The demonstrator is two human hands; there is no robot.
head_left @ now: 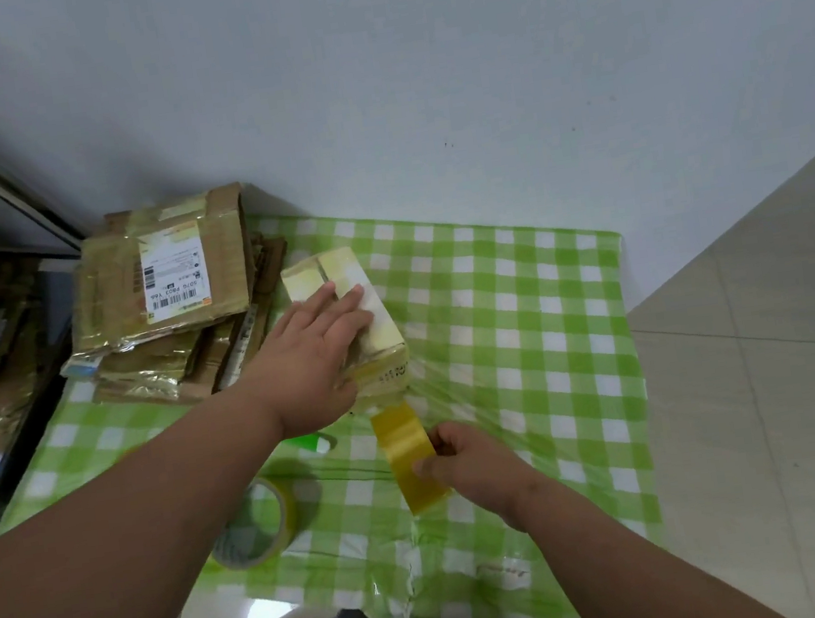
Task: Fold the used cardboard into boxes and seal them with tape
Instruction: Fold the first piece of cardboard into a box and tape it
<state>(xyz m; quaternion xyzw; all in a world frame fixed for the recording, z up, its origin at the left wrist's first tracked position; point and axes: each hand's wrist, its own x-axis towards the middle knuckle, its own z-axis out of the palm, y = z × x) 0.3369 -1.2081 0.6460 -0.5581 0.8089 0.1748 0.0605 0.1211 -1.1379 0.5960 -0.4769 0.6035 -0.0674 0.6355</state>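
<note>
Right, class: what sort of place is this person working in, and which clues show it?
Probably a home packing corner: a green checked plastic cloth on the table, flattened used cartons stacked against a plain wall, tiled floor.

A white label (174, 274) is stuck on the top piece of the stack of flat cardboard (171, 298) at the far left. It is turned sideways. The big letters on it look like "507G P803 Y66". It has barcodes too, and small print too tiny to read. The small box (384, 343) has dark marks on its near end, too blurry to read.
</note>
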